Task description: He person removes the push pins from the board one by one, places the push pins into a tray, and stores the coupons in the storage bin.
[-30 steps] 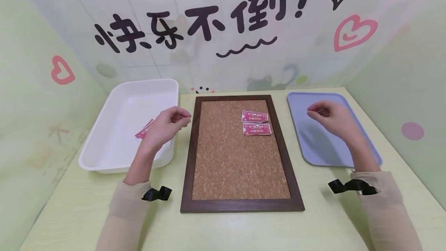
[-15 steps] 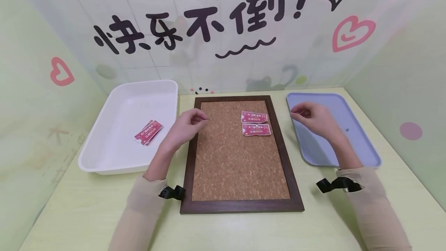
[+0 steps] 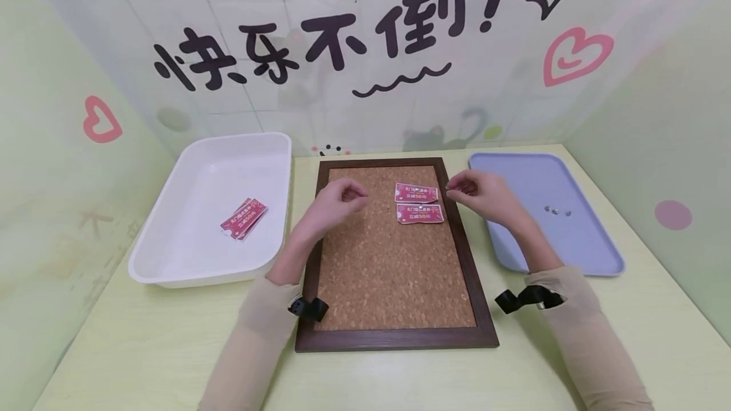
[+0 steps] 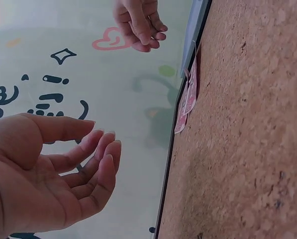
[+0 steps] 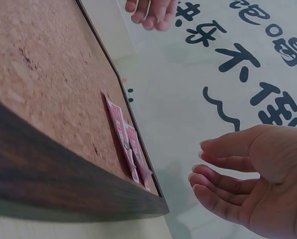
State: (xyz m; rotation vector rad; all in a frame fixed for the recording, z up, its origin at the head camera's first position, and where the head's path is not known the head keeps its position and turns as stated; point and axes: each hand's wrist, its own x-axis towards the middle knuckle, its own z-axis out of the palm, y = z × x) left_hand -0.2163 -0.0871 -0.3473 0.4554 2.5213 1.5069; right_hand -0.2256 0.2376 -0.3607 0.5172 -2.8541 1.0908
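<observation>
The cork board [image 3: 394,278] in a dark wooden frame lies between both hands. Two pink coupons, an upper one [image 3: 416,193] and a lower one [image 3: 420,214], sit one above the other at its upper right, each with a small silvery pin on it. Over the board's upper left hovers my left hand [image 3: 335,203], fingers loosely curved around nothing. My right hand [image 3: 482,194] is above the right frame edge, beside the coupons. Its thumb and fingers are loosely bent, and the right wrist view shows no object between them.
On the left stands a white plastic bin [image 3: 165,240] holding a small stack of pink coupons [image 3: 243,219]. A blue tray [image 3: 582,246] on the right carries several small shiny pins [image 3: 555,212]. Behind the table [image 3: 394,379] hangs a printed backdrop [image 3: 320,113].
Both hands have moved inward: the left from over the white bin to above the board, the right from over the blue tray to the frame's right edge. The coupons have stayed put.
</observation>
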